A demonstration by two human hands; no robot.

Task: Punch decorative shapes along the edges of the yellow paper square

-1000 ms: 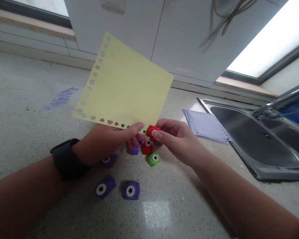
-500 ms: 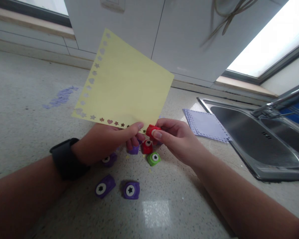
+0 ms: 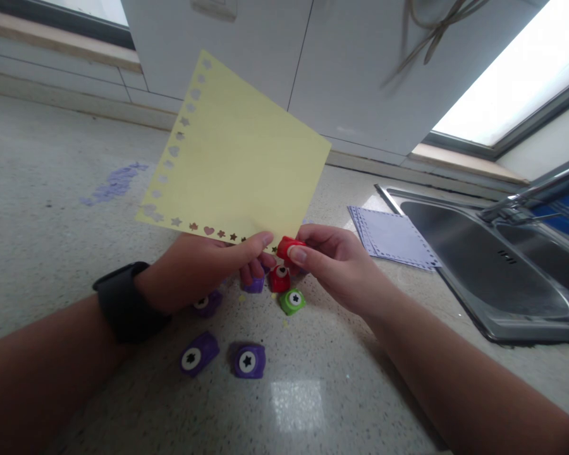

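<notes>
A yellow sheet of paper (image 3: 244, 151) with punched shapes along its left and lower edges is pinched at the lower edge by my left hand (image 3: 222, 256), thumb on top. Between the thumb and fingers of my right hand (image 3: 336, 259) is a red craft punch (image 3: 286, 248), set at the paper's lower edge near its right corner. Below the hands on the counter are another red punch (image 3: 279, 279), a green punch (image 3: 293, 302) and several purple punches, among them one with a star (image 3: 249, 361) and one with a leaf-like shape (image 3: 199, 354). My left fingers partly cover some.
A stack of punched pale purple sheets (image 3: 391, 237) lies at the right, against the steel sink (image 3: 478, 325). Small purple paper cutouts (image 3: 116, 183) are heaped at the left on the speckled counter (image 3: 161, 414). White panels (image 3: 360, 76) stand behind.
Almost nothing differs. Both hands, the paper and the red punch keep their positions, with only a very slight shift of the view.
</notes>
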